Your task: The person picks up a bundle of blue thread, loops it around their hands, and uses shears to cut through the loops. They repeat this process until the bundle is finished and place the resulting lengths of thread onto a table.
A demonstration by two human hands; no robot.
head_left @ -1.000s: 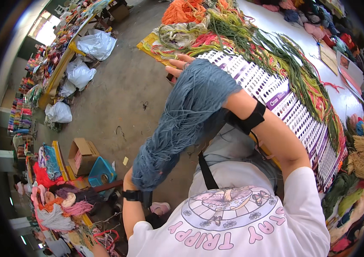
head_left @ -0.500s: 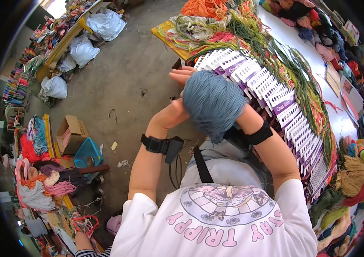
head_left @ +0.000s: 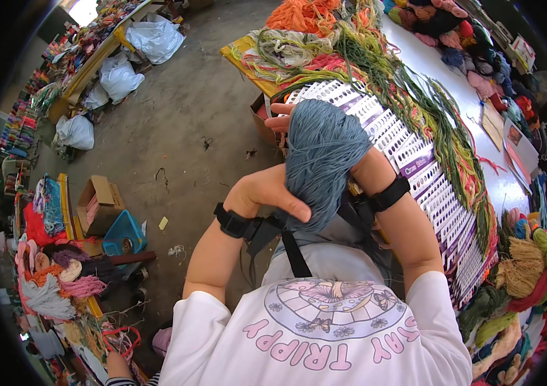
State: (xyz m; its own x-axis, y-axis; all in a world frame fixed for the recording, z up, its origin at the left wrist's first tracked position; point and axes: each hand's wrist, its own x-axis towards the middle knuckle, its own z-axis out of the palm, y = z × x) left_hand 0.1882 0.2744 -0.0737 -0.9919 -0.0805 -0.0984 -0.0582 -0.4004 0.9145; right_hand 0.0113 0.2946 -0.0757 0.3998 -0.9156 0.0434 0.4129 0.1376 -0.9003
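A bundled skein of blue-grey yarn [head_left: 326, 161] is between my two hands, in front of my body. My left hand [head_left: 267, 192] grips its lower left side, thumb lying across the strands and the other fingers hidden behind. The yarn covers most of my right hand [head_left: 370, 168]; its heel shows at the skein's right edge. Extended fingertips, seemingly the right hand's, stick out past the upper left of the bundle. Just beyond the yarn, overlapping white and purple thread cards [head_left: 392, 132] run along the table edge.
Green, yellow and red loose yarn [head_left: 437, 122] lies beside the cards on the white table [head_left: 418, 48]. Orange yarn [head_left: 302, 18] is heaped at its far end. Left on the floor stand a cardboard box [head_left: 101, 202] and a blue bin [head_left: 125, 233]. Another person's arm [head_left: 118, 365] shows lower left.
The skein has turned and now looks longer, lower end toward me. My left hand has moved down and right, its thumb now over the yarn.
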